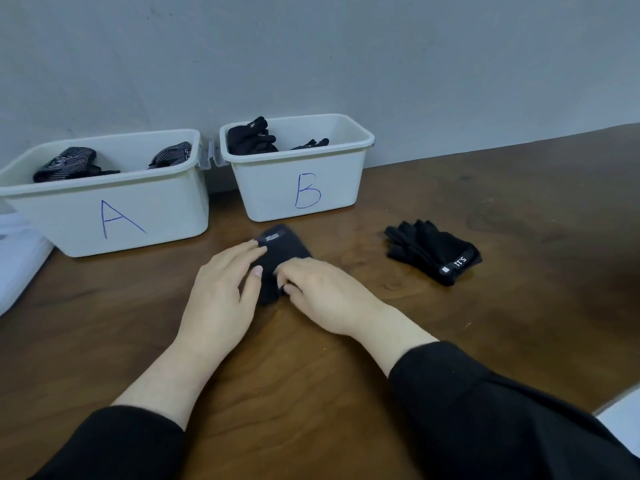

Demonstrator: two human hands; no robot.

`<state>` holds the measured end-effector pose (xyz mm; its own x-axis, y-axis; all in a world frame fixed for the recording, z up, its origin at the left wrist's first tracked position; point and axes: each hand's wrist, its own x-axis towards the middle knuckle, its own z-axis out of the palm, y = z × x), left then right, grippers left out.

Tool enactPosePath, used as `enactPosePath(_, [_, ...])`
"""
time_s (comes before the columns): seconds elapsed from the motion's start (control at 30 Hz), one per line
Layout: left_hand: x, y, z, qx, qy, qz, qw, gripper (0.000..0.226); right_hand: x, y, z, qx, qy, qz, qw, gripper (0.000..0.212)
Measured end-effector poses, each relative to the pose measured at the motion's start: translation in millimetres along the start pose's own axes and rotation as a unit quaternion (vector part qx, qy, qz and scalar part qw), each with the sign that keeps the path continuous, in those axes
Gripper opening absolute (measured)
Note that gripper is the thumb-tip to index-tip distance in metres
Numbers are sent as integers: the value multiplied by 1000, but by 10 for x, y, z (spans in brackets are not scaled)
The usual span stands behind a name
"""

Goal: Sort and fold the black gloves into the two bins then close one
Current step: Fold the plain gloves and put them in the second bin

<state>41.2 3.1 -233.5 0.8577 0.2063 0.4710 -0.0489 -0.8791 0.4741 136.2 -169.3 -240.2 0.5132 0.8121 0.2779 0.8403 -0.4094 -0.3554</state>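
The folded black glove [282,252] with a small label lies mid-table [346,393]. The left hand [221,289] presses it with straight fingers; the right hand [322,292] pinches its near edge.

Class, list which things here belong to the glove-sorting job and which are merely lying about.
Job: folded glove under left hand and right hand; glove pair; bin A; bin B.
Lying about: white stack at left.

Single head-worn view, forward and down (close) over table [346,375].
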Motion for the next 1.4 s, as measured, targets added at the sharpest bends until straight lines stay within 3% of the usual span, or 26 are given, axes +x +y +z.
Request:
enactPosePath(0.1, [-39,-124,-80,6,-7,17,1000,33,-109,-125,-17,38,-47,-48,997,13])
enactPosePath(0.2, [-99,-240,-114,50,-96,13,994,30,-177,-137,-67,64,-28,-11,998,31])
enactPosePath(0.27, [-130,-262,-118,86,-129,0,988,31,-206,-82,-102,59,-3,19,998,32])
enactPosePath(0.57, [-184,-149,-48,236,-90,-16,967,56,-538,311,-419,-77,169,128,974,21])
enactPosePath(0.67, [-218,-72,-45,228,-95,2,969,67,-741,544,-566,-124,209,258,935,36])
enactPosePath(0.77, [-221,-72,-113,167,-95,10,981,59,-978,740,-743,-136,141,386,901,43])
enactPosePath(0.83, [-215,-113,-174,124,-112,-6,986,47,-1058,809,-774,-127,126,407,895,32])
enactPosePath(0.93, [-229,-176,-228,104,-149,-2,983,41,-1056,851,-754,-123,166,406,890,25])
enactPosePath(1.03, [-245,-251,-265,100,-170,2,980,44,-1048,795,-810,-39,254,408,876,29])
enactPosePath(1.13, [-242,-335,-274,102,-125,-9,987,33,-1047,659,-849,49,337,380,860,29])
enactPosePath(1.3, [-240,-289,-284,194,-69,4,979,17,-931,482,-801,181,335,340,860,21])
enactPosePath(1.4, [-358,-142,-355,240,-68,0,968,36,-783,316,-773,255,305,321,860,17])
